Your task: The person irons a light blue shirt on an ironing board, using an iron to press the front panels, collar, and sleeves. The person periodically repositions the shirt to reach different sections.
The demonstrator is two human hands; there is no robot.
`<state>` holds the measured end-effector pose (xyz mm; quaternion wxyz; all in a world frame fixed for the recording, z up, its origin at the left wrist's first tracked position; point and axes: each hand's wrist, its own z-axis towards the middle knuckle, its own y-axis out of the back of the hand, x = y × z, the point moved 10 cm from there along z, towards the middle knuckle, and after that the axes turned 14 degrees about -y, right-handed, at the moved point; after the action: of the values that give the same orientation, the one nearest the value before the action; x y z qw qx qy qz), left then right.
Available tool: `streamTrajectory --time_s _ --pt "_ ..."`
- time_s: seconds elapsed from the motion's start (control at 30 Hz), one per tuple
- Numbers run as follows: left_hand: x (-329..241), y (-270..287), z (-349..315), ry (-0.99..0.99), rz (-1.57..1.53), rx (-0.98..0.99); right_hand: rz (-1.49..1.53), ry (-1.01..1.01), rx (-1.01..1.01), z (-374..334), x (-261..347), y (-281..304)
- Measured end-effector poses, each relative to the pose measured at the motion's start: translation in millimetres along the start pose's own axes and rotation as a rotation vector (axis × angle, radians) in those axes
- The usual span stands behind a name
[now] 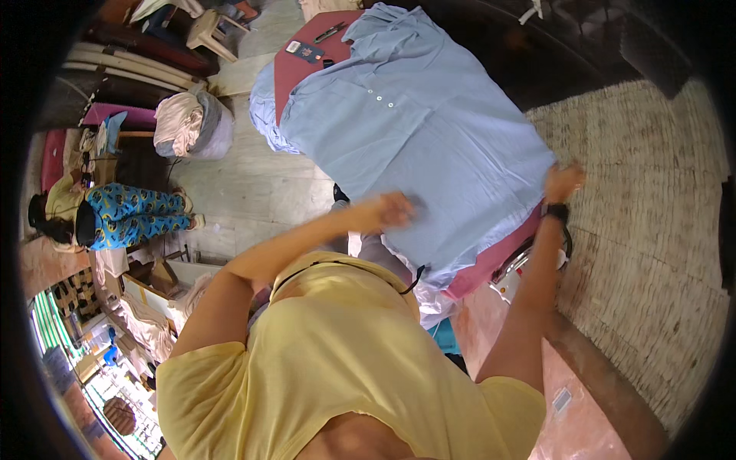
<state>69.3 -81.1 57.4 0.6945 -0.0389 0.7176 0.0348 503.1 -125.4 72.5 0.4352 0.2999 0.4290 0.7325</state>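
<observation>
A light blue buttoned shirt (418, 130) lies spread over a table with a dark red top (307, 57). My left hand (395, 209) rests on the shirt's near hem with its fingers curled, blurred by motion. At the shirt's right edge, my right hand (562, 182) pinches the cloth; a dark watch sits on that wrist. My yellow shirt fills the lower part of the view.
A person in blue patterned trousers (130, 215) sits on the floor at left. A bundle of cloth in a grey sack (192, 126) stands beyond. A small card and a dark pen (313, 47) lie on the table's far end. A pale brick wall (652, 215) runs along the right.
</observation>
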Motion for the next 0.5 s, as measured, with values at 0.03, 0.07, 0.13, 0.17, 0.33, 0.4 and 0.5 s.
streamTrajectory --time_s 0.03,0.07,0.13,0.17,0.33,0.4,0.5 --pt "25 78 -32 0.002 0.132 -0.311 0.192 -0.026 0.179 -41 15 25" --pt "45 152 -71 0.005 0.336 -0.628 0.135 0.086 0.108 -91 32 58" --pt "63 255 -154 -0.009 0.795 -1.057 0.229 0.078 0.278 -182 38 88" --pt "56 283 -180 0.031 1.002 -1.124 0.220 -0.079 0.438 -220 30 101" --pt "106 367 -221 0.033 1.107 -1.017 0.062 -0.385 0.390 -349 -24 109" --pt "133 383 -221 0.195 0.906 -0.957 0.201 -0.546 0.460 -368 -34 103" --pt "135 383 -206 0.347 1.001 -0.762 0.365 -0.724 0.622 -389 -45 77"
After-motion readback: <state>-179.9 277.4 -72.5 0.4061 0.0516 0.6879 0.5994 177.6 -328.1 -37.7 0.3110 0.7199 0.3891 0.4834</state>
